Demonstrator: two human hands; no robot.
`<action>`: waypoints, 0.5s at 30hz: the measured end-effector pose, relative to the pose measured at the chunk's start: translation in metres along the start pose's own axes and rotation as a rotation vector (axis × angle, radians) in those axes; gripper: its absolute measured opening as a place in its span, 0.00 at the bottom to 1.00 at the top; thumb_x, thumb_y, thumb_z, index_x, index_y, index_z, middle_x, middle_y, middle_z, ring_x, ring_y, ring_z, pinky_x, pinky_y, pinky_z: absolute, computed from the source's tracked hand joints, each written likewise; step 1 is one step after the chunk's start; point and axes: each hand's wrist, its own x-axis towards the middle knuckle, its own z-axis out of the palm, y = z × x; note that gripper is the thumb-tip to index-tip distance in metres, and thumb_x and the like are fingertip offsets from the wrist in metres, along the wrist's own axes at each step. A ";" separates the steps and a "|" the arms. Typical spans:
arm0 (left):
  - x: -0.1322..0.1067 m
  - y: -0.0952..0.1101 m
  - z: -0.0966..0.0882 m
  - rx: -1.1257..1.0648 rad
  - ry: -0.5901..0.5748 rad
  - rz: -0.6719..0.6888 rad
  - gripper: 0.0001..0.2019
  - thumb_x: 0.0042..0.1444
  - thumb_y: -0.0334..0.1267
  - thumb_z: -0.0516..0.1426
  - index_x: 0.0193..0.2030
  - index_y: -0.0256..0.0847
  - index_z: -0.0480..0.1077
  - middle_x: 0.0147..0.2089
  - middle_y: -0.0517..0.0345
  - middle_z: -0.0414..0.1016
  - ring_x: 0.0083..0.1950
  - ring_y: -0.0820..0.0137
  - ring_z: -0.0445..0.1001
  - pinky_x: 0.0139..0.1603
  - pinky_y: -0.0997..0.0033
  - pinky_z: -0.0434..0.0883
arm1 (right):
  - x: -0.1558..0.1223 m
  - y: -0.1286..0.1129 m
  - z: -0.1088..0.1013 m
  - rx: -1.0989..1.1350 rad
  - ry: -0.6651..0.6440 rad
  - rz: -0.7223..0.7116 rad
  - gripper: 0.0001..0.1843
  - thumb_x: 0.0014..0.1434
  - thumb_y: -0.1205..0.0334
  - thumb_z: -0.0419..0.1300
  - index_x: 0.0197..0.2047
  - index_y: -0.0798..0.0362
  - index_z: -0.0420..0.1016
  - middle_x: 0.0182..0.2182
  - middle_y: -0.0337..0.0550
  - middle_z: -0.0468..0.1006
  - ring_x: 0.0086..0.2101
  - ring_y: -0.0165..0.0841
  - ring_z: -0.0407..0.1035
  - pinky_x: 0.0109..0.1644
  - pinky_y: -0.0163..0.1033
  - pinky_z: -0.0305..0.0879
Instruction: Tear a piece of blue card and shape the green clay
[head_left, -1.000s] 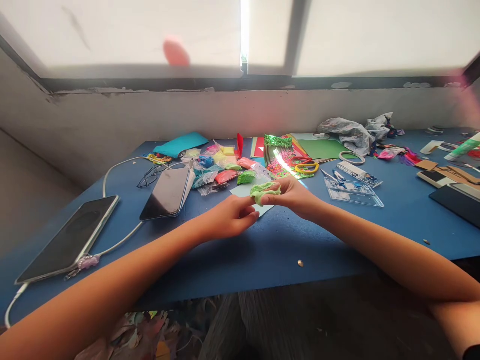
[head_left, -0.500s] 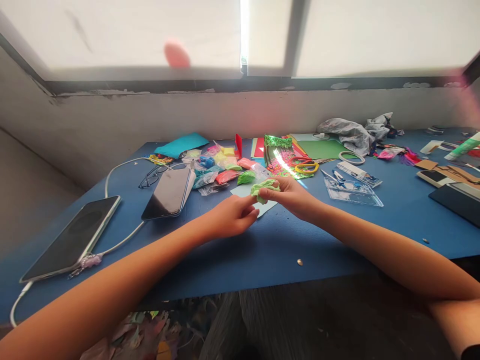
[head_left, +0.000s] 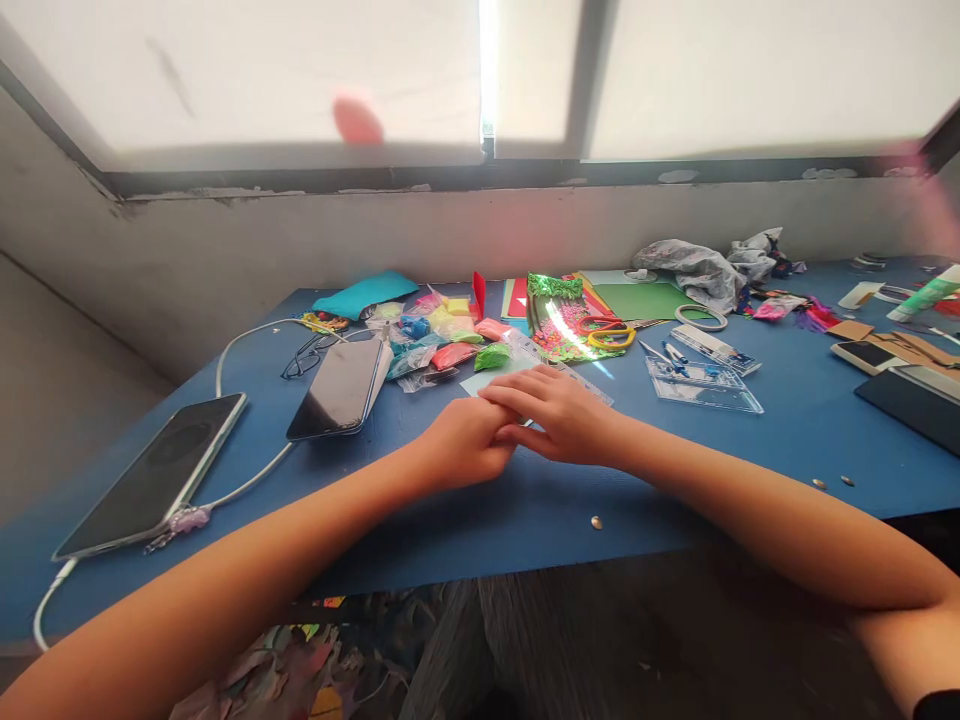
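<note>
My left hand [head_left: 466,440] is closed, knuckles up, above the near middle of the blue table. My right hand [head_left: 553,412] lies over its fingertips, with fingers bent and pressed together. The soft light green clay, seen in them half a second ago, is hidden between the two hands. Just beyond, a pale sheet of paper [head_left: 481,381] lies partly covered by the hands. A clear ruler [head_left: 592,384] shows past my right hand. Small bags of coloured clay [head_left: 454,354] are heaped behind, a green one [head_left: 493,356] closest.
Left are a dark-screened phone [head_left: 339,388], a larger cabled device [head_left: 154,475] and glasses [head_left: 306,356]. Scissors [head_left: 609,333] lie on a patterned packet [head_left: 551,300]. Right are a compass set [head_left: 701,380], a tape roll [head_left: 701,317] and a black case [head_left: 915,405]. Small shiny pieces [head_left: 596,523] lie near the front edge.
My right hand has moved over my left fingers, turning palm down. The light green clay, visible before between the hands, is now covered. The view has shifted slightly.
</note>
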 end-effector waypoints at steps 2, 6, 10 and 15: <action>0.001 0.007 0.000 -0.039 -0.011 -0.039 0.09 0.51 0.30 0.49 0.21 0.40 0.60 0.23 0.60 0.66 0.25 0.74 0.60 0.26 0.73 0.55 | -0.001 0.000 0.002 -0.152 0.003 -0.063 0.20 0.71 0.55 0.42 0.50 0.58 0.69 0.42 0.54 0.78 0.39 0.37 0.70 0.43 0.43 0.64; 0.004 0.015 -0.008 -0.197 0.013 -0.071 0.09 0.52 0.30 0.49 0.22 0.39 0.59 0.20 0.65 0.61 0.23 0.77 0.58 0.24 0.76 0.56 | 0.000 0.011 -0.003 -0.289 0.053 -0.104 0.17 0.70 0.56 0.44 0.39 0.55 0.70 0.35 0.48 0.77 0.33 0.34 0.68 0.37 0.40 0.62; 0.005 0.017 -0.016 -0.285 0.040 -0.083 0.05 0.54 0.31 0.49 0.28 0.38 0.64 0.23 0.66 0.62 0.22 0.78 0.61 0.24 0.78 0.59 | 0.003 0.019 -0.009 -0.319 0.163 -0.114 0.11 0.67 0.58 0.50 0.35 0.53 0.68 0.32 0.45 0.77 0.31 0.32 0.68 0.36 0.37 0.62; 0.004 0.012 -0.016 -0.298 0.158 -0.080 0.10 0.55 0.33 0.51 0.40 0.37 0.72 0.34 0.58 0.70 0.25 0.78 0.67 0.24 0.79 0.65 | 0.001 0.026 -0.009 -0.309 0.173 -0.021 0.11 0.66 0.56 0.52 0.36 0.54 0.68 0.30 0.45 0.77 0.29 0.32 0.67 0.32 0.36 0.61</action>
